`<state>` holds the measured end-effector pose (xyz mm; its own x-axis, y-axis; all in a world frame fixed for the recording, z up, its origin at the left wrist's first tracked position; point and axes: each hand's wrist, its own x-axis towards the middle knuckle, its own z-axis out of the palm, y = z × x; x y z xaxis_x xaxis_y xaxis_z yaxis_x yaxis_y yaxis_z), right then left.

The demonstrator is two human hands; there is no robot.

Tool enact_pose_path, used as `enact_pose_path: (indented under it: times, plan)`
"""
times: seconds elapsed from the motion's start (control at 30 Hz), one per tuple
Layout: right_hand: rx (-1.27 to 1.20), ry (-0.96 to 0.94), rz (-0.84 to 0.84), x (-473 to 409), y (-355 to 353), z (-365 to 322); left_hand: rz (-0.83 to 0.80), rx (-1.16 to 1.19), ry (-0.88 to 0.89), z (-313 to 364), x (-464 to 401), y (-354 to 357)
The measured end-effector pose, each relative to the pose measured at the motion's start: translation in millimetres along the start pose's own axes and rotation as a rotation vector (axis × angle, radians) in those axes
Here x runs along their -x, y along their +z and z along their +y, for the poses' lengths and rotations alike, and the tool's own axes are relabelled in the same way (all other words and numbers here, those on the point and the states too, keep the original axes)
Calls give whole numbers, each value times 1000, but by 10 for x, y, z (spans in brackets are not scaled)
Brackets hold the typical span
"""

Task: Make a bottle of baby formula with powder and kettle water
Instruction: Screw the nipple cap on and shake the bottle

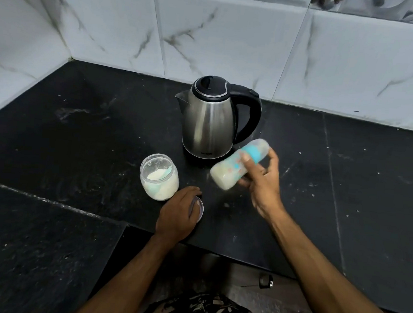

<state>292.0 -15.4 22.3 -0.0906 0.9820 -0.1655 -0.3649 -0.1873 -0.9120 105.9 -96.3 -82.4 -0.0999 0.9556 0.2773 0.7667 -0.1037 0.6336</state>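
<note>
A wall (107, 25) of glossy white tiles veined with grey fills the top of the frame and turns a corner at the upper left. Below it spreads the counter (54, 124), a dark, speckled stone slab with pale smears and crumbs, its front edge cutting in a step across the lower middle.

At the centre stands the kettle (209, 122), a brushed steel body that tapers upward, with a black lid, a short spout to the left and a black loop handle to the right. Just in front of it, right of centre, the right hand (263, 179) holds the bottle (239, 164), fingers curled round its middle. The bottle is clear plastic with a turquoise collar and printed marks; it is tilted, cap end toward the upper right and base toward the lower left, off the counter and blurred. Milky liquid fills its lower end.

Left of the bottle, the jar (159, 177) stands upright and open on the counter, clear and round-shouldered, part full of white powder, with a pale blue scoop (166, 172) in it. Just below and right of the jar, the left hand (177, 215) rests on the counter, its fingers curved over a round clear lid (197, 208), which peeks out at its right side.

At the bottom edge shows patterned dark and cream clothing (203, 311).
</note>
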Motion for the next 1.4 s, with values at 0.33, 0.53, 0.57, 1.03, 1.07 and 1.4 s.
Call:
enact_pose_path:
  times: [0.33,0.53,0.57,1.03,1.07,1.4]
  plan:
    - [32,14,-61,86,29,7,11,1,8,12,5,-19]
    - [275,76,-302,230,-19,122,-54,-16,23,-67,-21,7]
    - [318,76,-342,237,-34,132,-61,-18,30,-68,-24,5]
    - [71,18,-63,53,14,37,0,-6,22,-11,-8,-2]
    - [-6,5,-8,-1,-2,25,11,-4,20,2,-7,-6]
    - [10,25,-19,47,-48,-10,9,-15,22,-13,-8,2]
